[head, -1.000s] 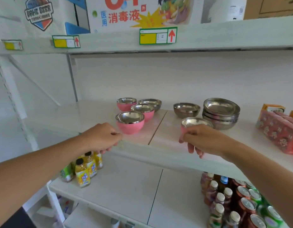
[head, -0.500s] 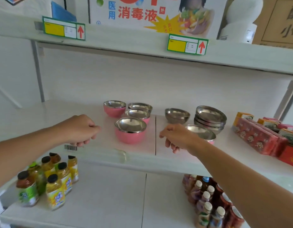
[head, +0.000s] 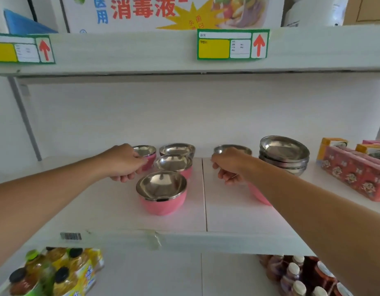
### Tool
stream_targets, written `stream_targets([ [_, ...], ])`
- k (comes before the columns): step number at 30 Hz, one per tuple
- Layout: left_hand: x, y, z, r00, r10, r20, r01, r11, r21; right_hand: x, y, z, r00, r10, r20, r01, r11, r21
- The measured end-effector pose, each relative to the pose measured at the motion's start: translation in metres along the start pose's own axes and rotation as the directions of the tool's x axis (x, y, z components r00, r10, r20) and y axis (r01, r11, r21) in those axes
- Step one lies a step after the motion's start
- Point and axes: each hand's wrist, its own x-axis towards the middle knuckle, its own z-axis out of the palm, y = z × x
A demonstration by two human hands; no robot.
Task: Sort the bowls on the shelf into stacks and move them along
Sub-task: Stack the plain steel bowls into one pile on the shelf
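Several bowls stand on the middle shelf [head: 112,210]. A pink bowl [head: 162,194] with a steel inside sits nearest the front. Behind it are a second pink bowl [head: 176,165] and a plain steel bowl [head: 177,148]. My left hand [head: 125,163] is curled against the rear-left pink bowl [head: 146,152], thumb on its side. My right hand [head: 229,165] is curled in front of another steel bowl [head: 234,148] and hides most of it; whether it grips the bowl is unclear. One more pink bowl [head: 258,194] shows under my right forearm. A stack of wide steel bowls [head: 284,153] stands at the right.
Red and orange cartons [head: 355,174] line the shelf's right end. The shelf above [head: 142,54] hangs low with price tags on its edge. Below are yellow drink bottles [head: 56,272] at left and dark bottles [head: 302,278] at right. The shelf's left part holds nothing.
Both hands reached deeper into the shelf. My left went to the rear-left pink bowl. My right left the front-right pink bowl and went to the steel bowl behind it. The camera moved closer.
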Motion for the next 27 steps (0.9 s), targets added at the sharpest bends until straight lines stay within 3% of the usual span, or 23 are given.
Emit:
stream_targets([
  [7,0.055,0.03,0.005,0.998,0.045,0.037,-0.043,0.998,-0.045,0.031,0.012,0.02,0.999,0.04,-0.018,-0.04,0.999,0.033],
  [11,0.093,0.035,0.002,0.991,0.132,0.033,-0.13,0.99,-0.061,0.042,0.014,0.015,0.989,0.112,-0.096,-0.107,0.993,0.055],
  [17,0.147,0.032,0.003,0.964,0.258,0.058,-0.263,0.959,0.103,0.04,0.015,0.007,0.952,0.203,-0.23,-0.208,0.978,0.0],
  [23,0.197,0.025,0.018,0.937,0.341,0.079,-0.35,0.905,0.243,0.048,0.025,0.001,0.889,0.322,-0.326,-0.262,0.941,0.213],
  [27,0.216,0.023,0.034,0.938,0.319,0.134,-0.345,0.891,0.294,0.06,0.029,-0.005,0.837,0.353,-0.418,-0.324,0.936,0.14],
])
